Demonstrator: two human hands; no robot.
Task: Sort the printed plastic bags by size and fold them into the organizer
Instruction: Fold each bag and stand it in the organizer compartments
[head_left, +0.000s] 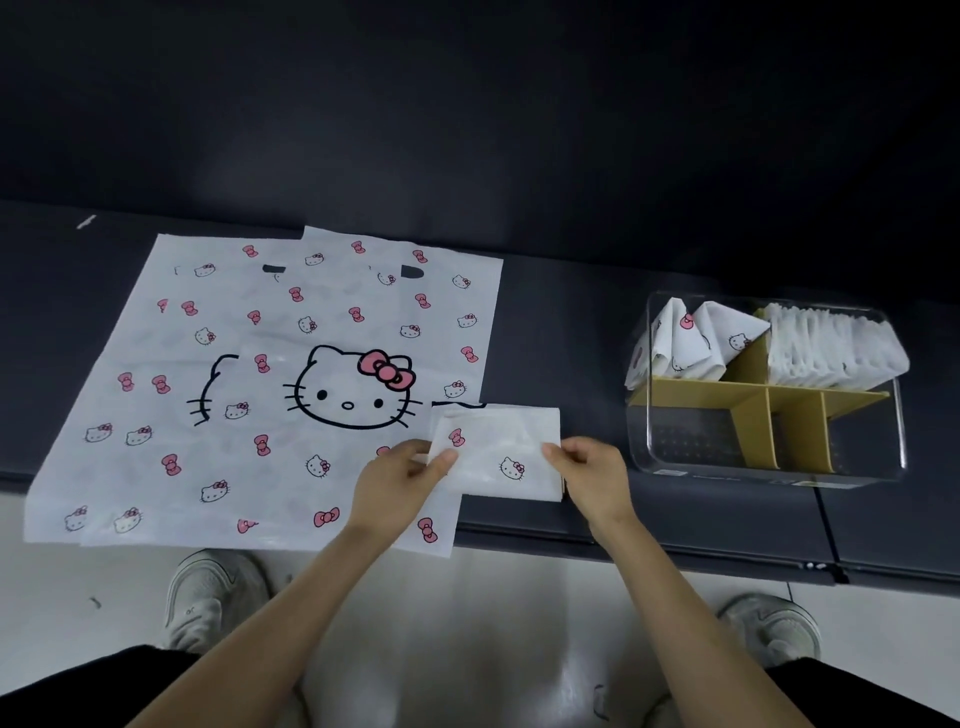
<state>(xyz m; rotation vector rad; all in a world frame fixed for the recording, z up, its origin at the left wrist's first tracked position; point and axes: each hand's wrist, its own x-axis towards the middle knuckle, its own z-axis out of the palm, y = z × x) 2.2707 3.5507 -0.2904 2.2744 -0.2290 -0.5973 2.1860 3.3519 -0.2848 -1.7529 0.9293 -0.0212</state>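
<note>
— Both hands were on the folded bag (496, 454); my left hand (397, 480) pinched its left edge between thumb and fingers, and my right hand (589, 475) pinched the right edge the same way. What did you see of the place?

— Dark bench (571, 332) along a dark wall; pale glossy floor (467, 623) below, with your two grey shoes on it. Where did the bag sit?

— Near the bench's front edge, its left side overlapping the flat bags (260, 389); my forearms reached up from below, wrists nearly level. How many bags did you count?

— One folded in your hands; at least two large ones spread flat, overlapping, with two handle slots showing; two folded bundles standing in the organizer's far left compartment; a dense row in the far right one, too tight to count.

— And the organizer (769, 389)?

— One clear box with tan dividers, on the bench right of your hands; its near compartments looked bare.
</note>
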